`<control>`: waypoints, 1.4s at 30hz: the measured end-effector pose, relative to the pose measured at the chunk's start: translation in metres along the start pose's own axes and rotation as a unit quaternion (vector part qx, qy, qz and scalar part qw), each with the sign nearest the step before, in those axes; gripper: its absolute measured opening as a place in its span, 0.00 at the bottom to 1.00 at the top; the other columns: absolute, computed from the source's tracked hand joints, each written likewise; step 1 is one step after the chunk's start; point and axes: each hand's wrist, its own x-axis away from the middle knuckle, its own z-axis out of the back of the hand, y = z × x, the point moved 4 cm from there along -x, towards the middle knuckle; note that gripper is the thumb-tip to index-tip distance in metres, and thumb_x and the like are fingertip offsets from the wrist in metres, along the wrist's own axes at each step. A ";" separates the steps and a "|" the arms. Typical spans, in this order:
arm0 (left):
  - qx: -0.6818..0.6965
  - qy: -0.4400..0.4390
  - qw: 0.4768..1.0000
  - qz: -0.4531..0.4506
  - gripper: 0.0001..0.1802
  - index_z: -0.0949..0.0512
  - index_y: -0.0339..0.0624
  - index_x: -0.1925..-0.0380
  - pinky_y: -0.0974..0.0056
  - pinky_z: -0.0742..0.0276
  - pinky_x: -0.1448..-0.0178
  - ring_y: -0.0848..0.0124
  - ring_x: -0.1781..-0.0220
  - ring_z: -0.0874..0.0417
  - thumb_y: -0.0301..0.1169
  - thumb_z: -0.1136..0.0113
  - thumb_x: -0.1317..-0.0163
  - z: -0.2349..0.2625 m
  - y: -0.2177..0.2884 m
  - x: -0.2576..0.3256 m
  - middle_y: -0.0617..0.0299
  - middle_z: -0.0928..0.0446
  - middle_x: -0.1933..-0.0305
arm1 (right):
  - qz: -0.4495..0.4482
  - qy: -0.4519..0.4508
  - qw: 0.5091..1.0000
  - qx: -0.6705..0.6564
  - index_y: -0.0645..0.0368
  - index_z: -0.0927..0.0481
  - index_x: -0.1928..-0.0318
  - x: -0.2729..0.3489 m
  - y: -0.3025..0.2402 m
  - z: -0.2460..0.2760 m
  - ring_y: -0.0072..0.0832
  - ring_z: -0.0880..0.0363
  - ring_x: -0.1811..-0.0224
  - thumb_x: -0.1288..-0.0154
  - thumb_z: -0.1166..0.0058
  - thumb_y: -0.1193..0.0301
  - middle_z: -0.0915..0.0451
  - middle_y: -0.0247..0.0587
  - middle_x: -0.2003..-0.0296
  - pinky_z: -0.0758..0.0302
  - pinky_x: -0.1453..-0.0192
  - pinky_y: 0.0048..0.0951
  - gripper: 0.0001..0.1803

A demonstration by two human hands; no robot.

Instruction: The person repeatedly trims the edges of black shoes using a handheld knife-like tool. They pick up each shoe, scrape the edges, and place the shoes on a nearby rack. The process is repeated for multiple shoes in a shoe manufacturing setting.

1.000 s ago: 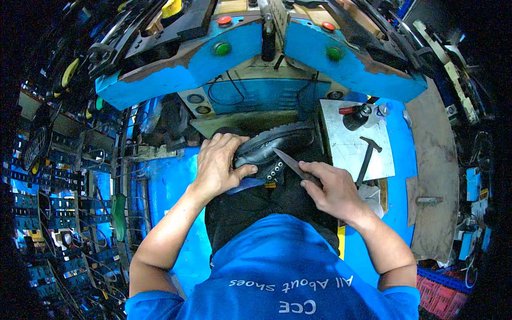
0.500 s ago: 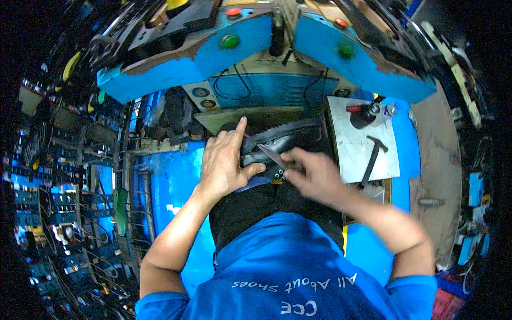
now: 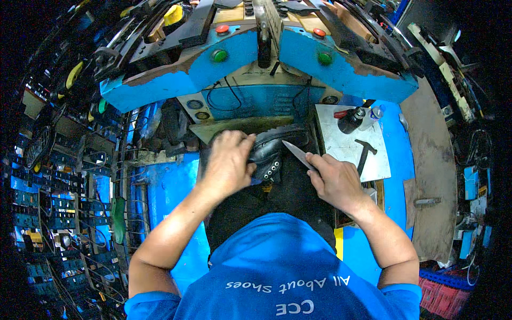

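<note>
A black leather shoe point(image 3: 266, 153) with a row of metal eyelets lies across my lap, its sole edge toward the machine. My left hand point(image 3: 228, 166), smeared by motion, grips the shoe's left end, fingers over the far side and thumb on the near side. Its fingers hide that end. In my right hand point(image 3: 340, 180) is a knife point(image 3: 296, 153) with a bare, pointed metal blade. The blade points up and left, just right of the eyelets, apart from the shoe as far as I can see.
A blue machine point(image 3: 186, 80) with red and green buttons spans the front. On a pale board point(image 3: 373, 161) at my right are a hammer point(image 3: 365, 154) and a dark bottle point(image 3: 351, 121). Crowded racks point(image 3: 69, 176) line the left; a brown panel point(image 3: 434, 176) stands far right.
My right hand has drawn the knife right, away from the shoe. The left hand's raised index finger has come down, and more eyelets show. The whole view has shifted slightly.
</note>
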 end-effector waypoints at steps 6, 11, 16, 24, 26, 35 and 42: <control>0.012 0.110 0.994 0.021 0.70 0.43 0.21 0.13 0.35 0.30 0.19 0.42 0.38 0.19 0.38 0.10 0.51 -0.017 0.018 0.004 0.44 0.19 0.44 | 0.085 -0.056 0.992 0.072 0.54 0.15 0.37 -0.037 -0.005 0.012 0.54 0.09 0.63 0.25 0.31 0.64 0.13 0.48 0.60 0.14 0.61 0.56 0.20; 0.031 0.112 0.992 0.046 0.76 0.44 0.23 0.12 0.44 0.26 0.35 0.46 0.43 0.18 0.44 0.07 0.54 -0.019 0.013 0.006 0.46 0.17 0.45 | 0.299 -0.062 0.926 0.223 0.51 0.14 0.36 -0.081 0.004 0.021 0.43 0.10 0.71 0.34 0.27 0.63 0.16 0.42 0.63 0.17 0.71 0.50 0.27; 0.001 0.125 0.990 0.057 0.78 0.41 0.27 0.12 0.45 0.26 0.40 0.48 0.45 0.18 0.50 0.05 0.58 -0.018 0.009 0.001 0.49 0.17 0.48 | -0.101 -0.219 0.893 -0.381 0.60 0.07 0.46 -0.089 0.051 -0.043 0.18 0.19 0.69 0.27 0.22 0.61 0.11 0.34 0.69 0.23 0.64 0.29 0.18; -0.047 0.066 0.997 -0.009 0.43 0.15 0.49 0.34 0.44 0.23 0.43 0.48 0.43 0.17 0.56 0.12 0.47 -0.012 0.011 -0.014 0.55 0.19 0.48 | 0.095 -0.112 0.989 0.032 0.57 0.13 0.40 -0.024 -0.012 0.026 0.48 0.10 0.66 0.26 0.29 0.66 0.08 0.44 0.60 0.15 0.59 0.50 0.18; -0.051 0.057 0.997 -0.016 0.42 0.15 0.48 0.35 0.44 0.22 0.42 0.48 0.41 0.16 0.55 0.12 0.46 -0.009 0.017 -0.020 0.54 0.18 0.46 | 0.055 -0.119 0.989 -0.074 0.50 0.16 0.45 0.008 -0.019 0.047 0.59 0.08 0.59 0.24 0.33 0.63 0.11 0.51 0.64 0.13 0.55 0.63 0.13; 0.052 -0.023 0.998 -0.039 0.46 0.23 0.38 0.26 0.44 0.15 0.29 0.42 0.32 0.11 0.42 0.13 0.41 -0.034 0.058 -0.075 0.43 0.13 0.33 | -0.108 0.137 0.962 -0.212 0.54 0.16 0.39 0.059 0.034 -0.010 0.61 0.07 0.55 0.22 0.32 0.62 0.08 0.54 0.55 0.13 0.50 0.63 0.18; -0.025 0.043 0.989 -0.136 0.50 0.21 0.37 0.27 0.46 0.12 0.32 0.42 0.34 0.08 0.44 0.08 0.47 -0.033 0.072 -0.089 0.39 0.13 0.31 | -0.133 0.111 0.972 -0.157 0.54 0.17 0.41 0.051 0.049 -0.006 0.60 0.07 0.60 0.21 0.33 0.61 0.09 0.54 0.59 0.12 0.54 0.64 0.16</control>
